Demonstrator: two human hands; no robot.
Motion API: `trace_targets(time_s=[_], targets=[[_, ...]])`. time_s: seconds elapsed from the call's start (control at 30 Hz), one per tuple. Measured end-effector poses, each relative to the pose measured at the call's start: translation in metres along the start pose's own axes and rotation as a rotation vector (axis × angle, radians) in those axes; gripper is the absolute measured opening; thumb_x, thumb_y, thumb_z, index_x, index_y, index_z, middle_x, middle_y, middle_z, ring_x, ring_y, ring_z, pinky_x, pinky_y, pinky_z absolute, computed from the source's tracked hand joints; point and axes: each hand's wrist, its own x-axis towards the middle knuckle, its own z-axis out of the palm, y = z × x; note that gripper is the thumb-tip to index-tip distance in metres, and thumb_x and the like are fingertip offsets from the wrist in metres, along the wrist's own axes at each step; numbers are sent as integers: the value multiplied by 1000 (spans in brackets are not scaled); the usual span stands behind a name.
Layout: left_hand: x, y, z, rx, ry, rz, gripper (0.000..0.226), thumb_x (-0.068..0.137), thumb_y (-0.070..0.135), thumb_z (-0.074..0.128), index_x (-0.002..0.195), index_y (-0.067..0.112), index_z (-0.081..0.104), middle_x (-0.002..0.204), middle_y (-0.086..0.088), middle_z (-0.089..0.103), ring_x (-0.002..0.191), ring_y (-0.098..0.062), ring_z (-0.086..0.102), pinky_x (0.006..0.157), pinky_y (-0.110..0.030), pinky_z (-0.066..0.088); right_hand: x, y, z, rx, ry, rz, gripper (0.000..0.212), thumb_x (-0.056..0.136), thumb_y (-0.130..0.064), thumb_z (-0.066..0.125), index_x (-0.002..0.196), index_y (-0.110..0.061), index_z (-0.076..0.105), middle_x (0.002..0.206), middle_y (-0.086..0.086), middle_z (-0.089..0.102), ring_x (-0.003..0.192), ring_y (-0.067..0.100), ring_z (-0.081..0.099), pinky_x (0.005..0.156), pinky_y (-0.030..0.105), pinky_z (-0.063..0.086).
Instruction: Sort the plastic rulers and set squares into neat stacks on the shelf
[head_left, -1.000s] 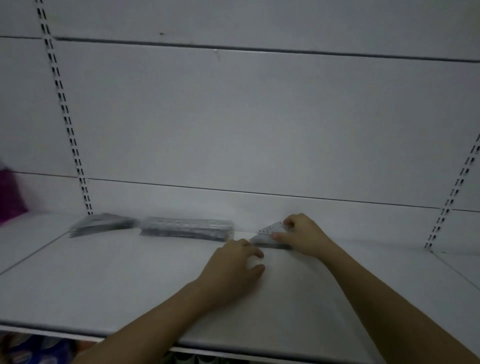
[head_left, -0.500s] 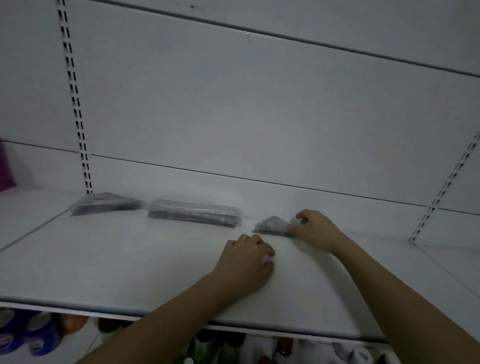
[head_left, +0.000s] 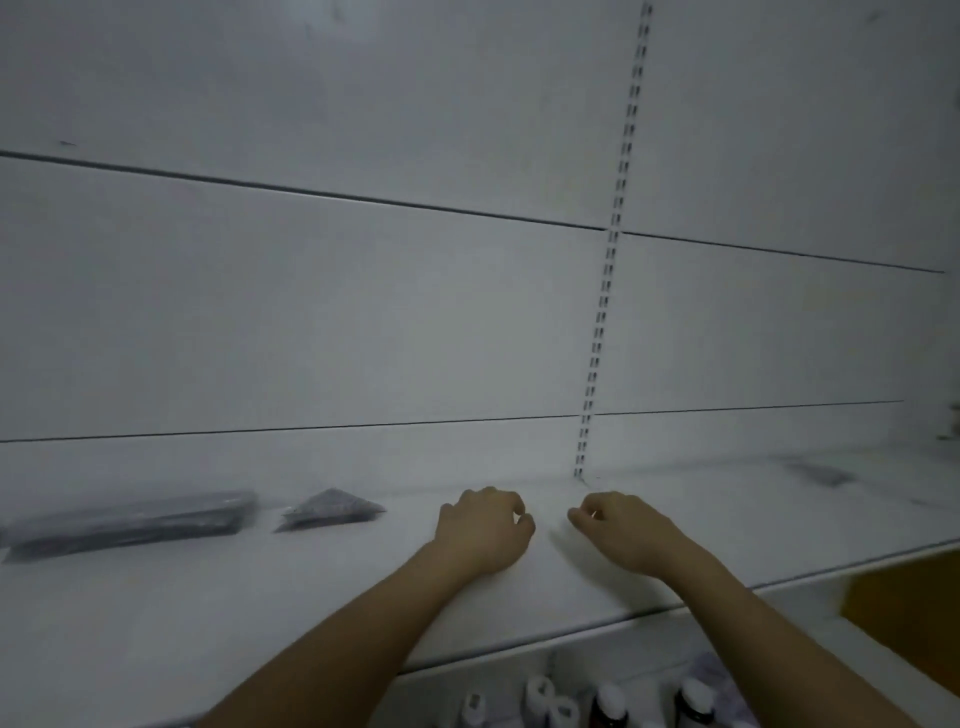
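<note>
White slotted back panels rise behind a white shelf (head_left: 156, 613). A stack of rulers (head_left: 130, 522) and, just beside it, a stack of set squares (head_left: 330, 510) are seen at the left, apart from both hands. The left hand (head_left: 483, 530) and right hand (head_left: 623, 532) are rested on the bare shelf, fingers loosely curled, nothing gripped. A blurred dark item (head_left: 821, 474) is seen far right; a careless reach could scatter the finished stacks.

Dim, flat, greyish light throughout; motion blur softens everything, and wide-angle distortion bends the edges.
</note>
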Motion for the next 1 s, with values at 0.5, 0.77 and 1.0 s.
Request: trace_targets(time_s=[0.5, 0.77, 1.0], targets=[[85, 328, 133, -71, -41, 211, 39, 95, 51, 40, 120, 30, 62, 122, 0, 62, 113, -22, 56, 90, -36, 42, -89, 325, -126, 22, 126, 188, 32, 95, -50, 46, 90, -22, 60, 90, -4, 60, 81, 15, 55, 63, 28, 40], [182, 371, 179, 4, -46, 233, 39, 96, 48, 43, 127, 29, 57, 128, 1, 57, 117, -21, 53, 95, -36, 41, -24, 413, -116, 75, 172, 172, 28, 95, -45, 47, 85, -22, 59, 86, -4, 62, 77, 14, 57, 65, 30, 45], [301, 389, 217, -116, -76, 179, 40, 94, 47, 49, 128, 29, 53, 132, 2, 54, 121, -20, 49, 100, -36, 41, 59, 485, -137, 24, 165, 167, 25, 96, -39, 49, 95, -18, 64, 93, -2, 64, 82, 15, 59, 75, 34, 50]])
